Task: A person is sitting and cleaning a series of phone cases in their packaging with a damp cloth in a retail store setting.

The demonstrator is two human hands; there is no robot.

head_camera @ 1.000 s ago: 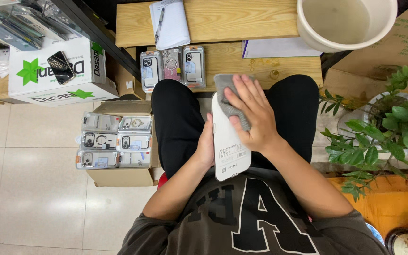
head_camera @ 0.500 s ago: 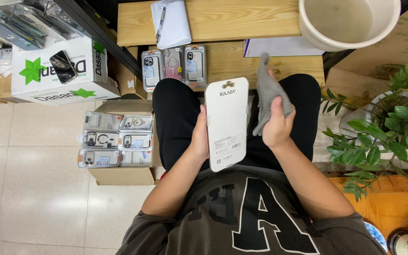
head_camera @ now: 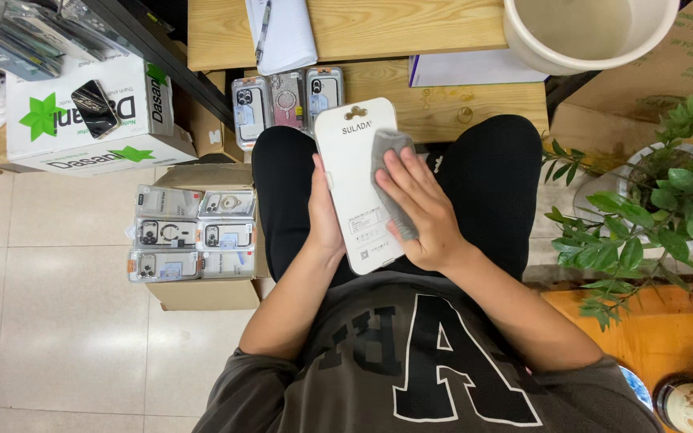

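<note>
I sit with a flat white phone-case package [head_camera: 352, 172] held upright over my lap, its plain back facing up. My left hand [head_camera: 324, 210] grips its left edge from behind. My right hand [head_camera: 420, 207] presses a grey cloth [head_camera: 389, 160] flat against the right half of the package. Three more packaged phone cases [head_camera: 286, 102] stand in a row on the low wooden bench [head_camera: 443, 104] just beyond my knees.
An open cardboard box [head_camera: 194, 232] with several packaged cases stands on the tiled floor at my left. A white carton [head_camera: 90, 120] with a black phone on it lies further left. A beige bucket [head_camera: 587, 32] sits at the top right, a green potted plant [head_camera: 659, 208] at my right.
The right hand wiped with the cloth on the package, lifted the cloth off to the right, then came back down and now presses it on the package again.
</note>
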